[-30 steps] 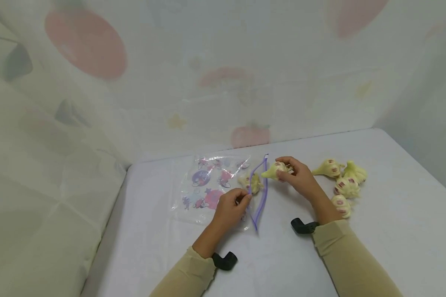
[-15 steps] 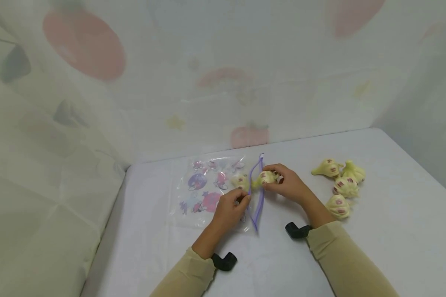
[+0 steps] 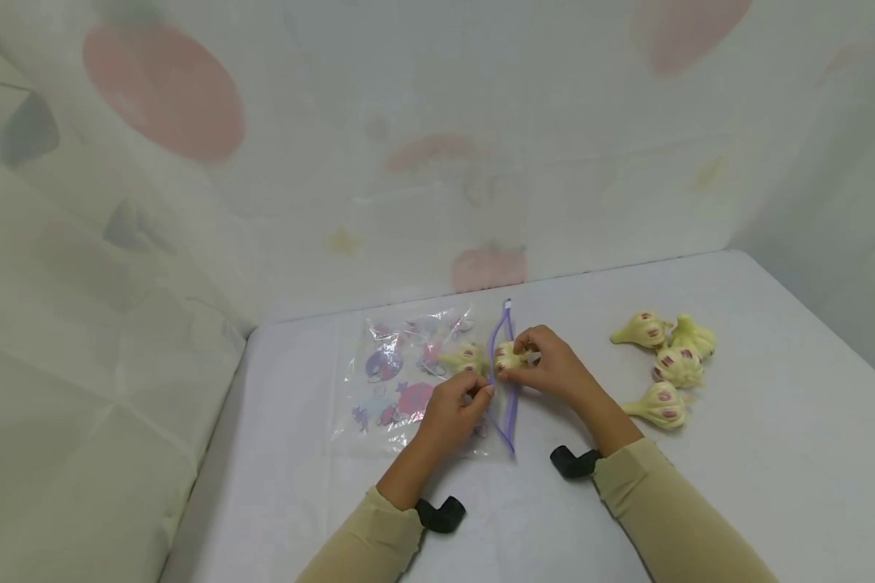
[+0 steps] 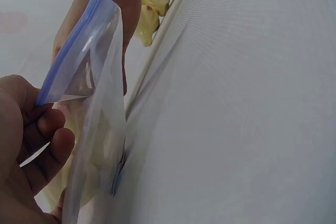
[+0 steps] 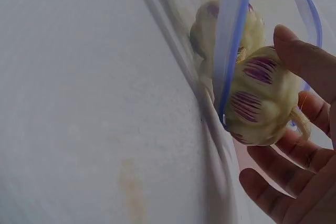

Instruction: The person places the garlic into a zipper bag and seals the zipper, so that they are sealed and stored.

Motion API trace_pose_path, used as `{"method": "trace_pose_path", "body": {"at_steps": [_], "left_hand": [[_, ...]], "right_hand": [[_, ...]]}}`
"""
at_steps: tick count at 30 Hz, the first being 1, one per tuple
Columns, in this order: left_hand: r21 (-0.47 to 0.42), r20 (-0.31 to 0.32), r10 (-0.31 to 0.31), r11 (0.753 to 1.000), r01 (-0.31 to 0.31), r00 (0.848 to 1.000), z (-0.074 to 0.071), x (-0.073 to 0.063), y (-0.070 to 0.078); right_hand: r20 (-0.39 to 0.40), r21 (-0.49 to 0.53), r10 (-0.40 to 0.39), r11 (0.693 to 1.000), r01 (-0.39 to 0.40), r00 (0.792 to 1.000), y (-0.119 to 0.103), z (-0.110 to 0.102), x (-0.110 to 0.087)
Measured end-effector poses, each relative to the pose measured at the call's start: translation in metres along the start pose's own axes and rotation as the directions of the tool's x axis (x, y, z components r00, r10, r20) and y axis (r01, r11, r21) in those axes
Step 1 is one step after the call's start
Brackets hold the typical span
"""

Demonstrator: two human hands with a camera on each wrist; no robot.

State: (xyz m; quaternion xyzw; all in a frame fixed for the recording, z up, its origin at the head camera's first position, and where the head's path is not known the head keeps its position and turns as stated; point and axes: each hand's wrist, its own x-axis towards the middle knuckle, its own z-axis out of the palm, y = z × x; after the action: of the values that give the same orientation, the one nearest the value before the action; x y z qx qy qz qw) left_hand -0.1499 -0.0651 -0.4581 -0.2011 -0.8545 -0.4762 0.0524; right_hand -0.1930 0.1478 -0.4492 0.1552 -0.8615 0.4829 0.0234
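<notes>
A clear zip bag [image 3: 384, 368] with a coloured print lies on the table, its purple zip edge [image 3: 512, 417] parted on the right side. My left hand [image 3: 448, 411] pinches the near lip of that opening between thumb and fingers, as the purple strip [image 4: 71, 51] in the left wrist view confirms. My right hand [image 3: 560, 371] holds a garlic bulb [image 5: 262, 95] with purple streaks, its front part inside the bag's mouth and its root end toward the palm. Just ahead, inside the bag, lies another garlic bulb [image 3: 463, 359].
Several more garlic bulbs [image 3: 676, 367] are grouped on the white table [image 3: 284, 494], right of my right hand. A printed cloth [image 3: 408, 202] hangs behind the table, and cloth also rises on both sides. Each wrist wears a black mount [image 3: 441, 514].
My right hand has moved left, carrying its garlic bulb from outside the bag into the mouth. The bulb inside has shifted slightly left. My left hand keeps its pinch.
</notes>
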Motion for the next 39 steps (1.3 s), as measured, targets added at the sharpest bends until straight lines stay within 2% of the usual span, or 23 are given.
{"method": "trace_pose_path", "body": {"at_steps": [8,11,15,18,21,25,32,35,39], "left_hand": [[0.010,-0.072,-0.026,1.000,0.027,0.997,0.000,0.000,0.000],[0.030,-0.106,-0.026,0.999,0.029,0.994,0.001,0.000,0.001],[0.054,-0.180,-0.028,0.998,0.038,0.983,0.003,0.001,0.002],[0.060,-0.230,-0.020,0.998,0.035,0.973,0.004,0.001,0.003],[0.051,-0.250,-0.004,0.999,0.018,0.968,0.003,0.001,0.005],[0.053,-0.243,0.020,0.999,-0.007,0.970,0.002,0.000,0.005],[0.089,-0.170,0.127,0.990,-0.113,0.977,0.002,0.001,0.004],[0.093,-0.143,0.157,0.985,-0.145,0.977,0.002,0.001,0.004],[0.089,-0.136,0.161,0.985,-0.150,0.978,0.001,0.000,0.005]], "right_hand": [[0.058,-0.020,-0.028,0.999,0.029,0.998,0.002,-0.002,-0.001],[0.050,-0.055,-0.036,0.998,0.038,0.998,0.002,-0.003,-0.001],[0.043,-0.101,-0.006,0.995,0.010,0.999,0.002,-0.002,-0.001],[0.026,-0.108,0.009,0.994,-0.006,1.000,0.000,-0.002,-0.001],[-0.003,-0.093,0.025,0.995,-0.026,1.000,-0.001,-0.002,-0.001],[-0.025,-0.039,0.050,0.998,-0.051,0.998,-0.003,-0.003,0.000],[-0.006,-0.005,0.047,0.999,-0.047,0.999,-0.006,0.000,-0.001],[0.053,-0.023,0.016,1.000,-0.014,0.998,-0.007,0.004,0.000],[0.158,-0.059,-0.029,0.997,0.038,0.987,-0.007,0.009,0.000]]}}
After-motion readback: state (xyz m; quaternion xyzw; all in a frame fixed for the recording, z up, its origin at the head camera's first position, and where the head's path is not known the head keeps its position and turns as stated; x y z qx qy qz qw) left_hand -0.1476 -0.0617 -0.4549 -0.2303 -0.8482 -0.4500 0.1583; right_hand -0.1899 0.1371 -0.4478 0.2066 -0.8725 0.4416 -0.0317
